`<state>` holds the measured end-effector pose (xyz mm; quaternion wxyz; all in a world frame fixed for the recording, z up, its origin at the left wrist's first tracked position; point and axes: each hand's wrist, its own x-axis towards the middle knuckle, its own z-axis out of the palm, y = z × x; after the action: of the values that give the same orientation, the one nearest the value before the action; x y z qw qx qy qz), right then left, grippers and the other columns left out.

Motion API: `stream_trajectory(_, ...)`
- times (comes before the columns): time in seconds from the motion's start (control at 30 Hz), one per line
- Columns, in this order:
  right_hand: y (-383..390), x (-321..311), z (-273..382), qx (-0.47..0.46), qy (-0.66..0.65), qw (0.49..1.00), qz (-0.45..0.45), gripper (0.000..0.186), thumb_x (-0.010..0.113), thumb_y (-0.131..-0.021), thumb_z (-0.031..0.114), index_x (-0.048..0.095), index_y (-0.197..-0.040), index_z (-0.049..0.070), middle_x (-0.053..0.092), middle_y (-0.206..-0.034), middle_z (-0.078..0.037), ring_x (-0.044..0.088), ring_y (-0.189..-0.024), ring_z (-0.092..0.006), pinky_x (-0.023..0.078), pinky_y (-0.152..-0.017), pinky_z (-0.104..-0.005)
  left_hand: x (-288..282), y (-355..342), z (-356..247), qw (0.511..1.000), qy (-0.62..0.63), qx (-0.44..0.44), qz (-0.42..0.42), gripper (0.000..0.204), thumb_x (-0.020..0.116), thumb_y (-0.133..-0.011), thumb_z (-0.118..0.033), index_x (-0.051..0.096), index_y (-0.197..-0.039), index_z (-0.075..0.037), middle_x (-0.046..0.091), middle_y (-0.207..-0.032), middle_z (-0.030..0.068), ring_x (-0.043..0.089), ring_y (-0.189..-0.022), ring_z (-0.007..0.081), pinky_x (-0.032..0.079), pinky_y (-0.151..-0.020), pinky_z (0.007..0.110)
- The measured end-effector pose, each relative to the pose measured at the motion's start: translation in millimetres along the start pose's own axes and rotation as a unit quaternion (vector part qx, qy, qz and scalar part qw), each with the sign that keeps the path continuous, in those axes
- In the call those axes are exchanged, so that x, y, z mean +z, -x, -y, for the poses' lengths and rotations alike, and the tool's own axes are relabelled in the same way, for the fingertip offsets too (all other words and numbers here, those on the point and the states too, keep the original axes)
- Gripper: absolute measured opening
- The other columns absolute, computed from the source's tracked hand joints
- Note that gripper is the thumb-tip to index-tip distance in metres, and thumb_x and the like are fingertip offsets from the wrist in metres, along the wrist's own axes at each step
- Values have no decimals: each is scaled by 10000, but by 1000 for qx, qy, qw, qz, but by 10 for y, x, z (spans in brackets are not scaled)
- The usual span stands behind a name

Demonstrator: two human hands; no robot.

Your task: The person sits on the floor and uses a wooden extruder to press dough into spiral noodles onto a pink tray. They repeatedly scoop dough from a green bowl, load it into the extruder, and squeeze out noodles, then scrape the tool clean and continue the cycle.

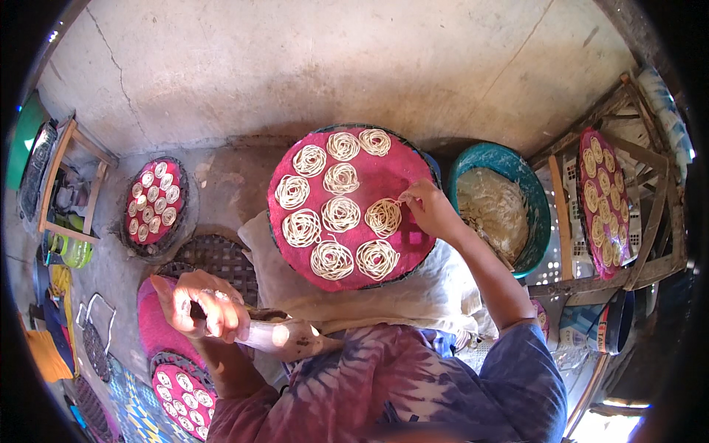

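Note:
In front of me a round tray covered with red cloth (pixel 422 173) bears several coils of pale dough strands. My right hand (pixel 432 210) reaches over its right side, thumb and fingertips pinched at the upper right edge of one dough coil (pixel 383 217). To the left of the tray, my left hand (pixel 210 308) is raised with its fingers curled closed. A pale, elongated, smeared thing (pixel 284 337) stretches from beside that hand toward my lap. What the left fingers hold is hidden.
A teal tub (pixel 543 214) of wet dough (pixel 491 210) stands right of the tray. Similar coil trays are at far left (pixel 154 201), lower left (pixel 185 399) and on a wooden frame (pixel 561 221) at right. A dark woven tray (pixel 214 258) lies on the floor; a wall (pixel 332 66) rises behind.

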<state>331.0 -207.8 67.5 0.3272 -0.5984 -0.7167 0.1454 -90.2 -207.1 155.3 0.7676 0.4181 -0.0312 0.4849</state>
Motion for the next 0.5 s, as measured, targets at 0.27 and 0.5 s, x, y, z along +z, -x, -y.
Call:
stream_trajectory(0.27, 139, 110, 56, 59, -78, 995, -10, 179, 574, -833, -6, 706, -951, 22, 614, -1003, -187, 617, -948, -369, 506, -841, -428, -25, 20, 10, 1000, -17, -3, 15, 930, 147, -991, -669, 495, -489, 32, 478, -419, 192, 451, -279, 266, 489, -346, 417)
stream_trajectory(0.5, 161, 185, 81, 39, 28, 997, -60, 107, 656, -820, 42, 717, -906, 21, 628, -957, -171, 629, -908, -361, 511, -812, -422, 15, 13, 50, 999, -40, 1, -16, 908, 153, -996, -657, 453, -447, 1, 437, -381, 164, 428, -260, 260, 467, -315, 402)
